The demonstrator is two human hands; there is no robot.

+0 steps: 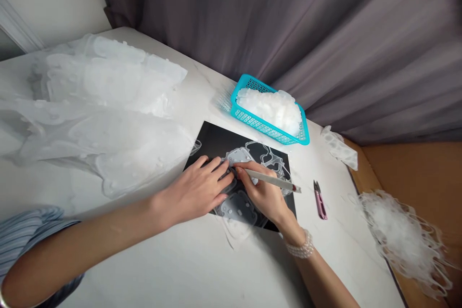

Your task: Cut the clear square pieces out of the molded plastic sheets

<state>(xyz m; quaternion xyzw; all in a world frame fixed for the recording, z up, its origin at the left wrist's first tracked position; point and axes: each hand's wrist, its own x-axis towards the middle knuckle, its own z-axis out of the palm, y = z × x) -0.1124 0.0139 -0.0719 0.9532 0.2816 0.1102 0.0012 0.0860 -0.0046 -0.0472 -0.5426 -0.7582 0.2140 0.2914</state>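
My left hand [198,190] lies flat with its fingers spread, pressing on a translucent plastic sheet [234,208] with moulded outlines. That sheet rests on a black mat [212,137]. My right hand [265,195] is closed around a slim grey craft knife [272,179] with a dark red end. The knife's tip points left and meets the sheet beside my left fingertips; the exact contact is hard to make out. Thin cut-out plastic scraps [269,154] lie on the mat just beyond my hands.
A turquoise basket [252,122] of small translucent pieces stands behind the mat. Stacked plastic sheets [108,86] cover the table's left. Pink thread snips [319,202] and a folded strip [339,149] lie right. Stringy offcuts [400,236] hang over the right edge near a cardboard box [415,168].
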